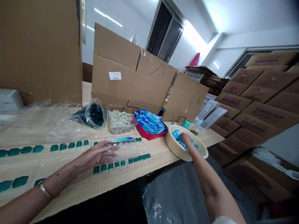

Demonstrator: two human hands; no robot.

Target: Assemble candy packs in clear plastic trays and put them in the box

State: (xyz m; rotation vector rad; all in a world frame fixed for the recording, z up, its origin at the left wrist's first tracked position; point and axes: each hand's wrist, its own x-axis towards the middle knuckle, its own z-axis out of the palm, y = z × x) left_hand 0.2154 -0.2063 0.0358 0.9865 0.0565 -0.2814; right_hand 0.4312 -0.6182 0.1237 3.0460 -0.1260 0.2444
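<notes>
At the near edge of a pale wooden table, the right hand reaches down into a round beige bowl and rests among loose blue packets. Its fingers are hidden in the pile, so whether they are closed on a packet cannot be told. The bowl sits on the table's right side, its rim partly over the edge.

The left hand lies palm down to the left of the bowl, its fingers open and spread, their tips over a clear plastic blister tray. Rows of small teal pieces sit in that tray, and a slim blue item lies at its far side. More teal pieces run in rows across clear trays toward the left. A metal bangle circles the left wrist.

Beyond the hands stand a red tray heaped with blue-wrapped packets, a clear tub of patterned pieces and a plastic bag of dark teal pieces. Flattened cardboard boxes stand upright behind them, and stacked cartons rise on the right.
</notes>
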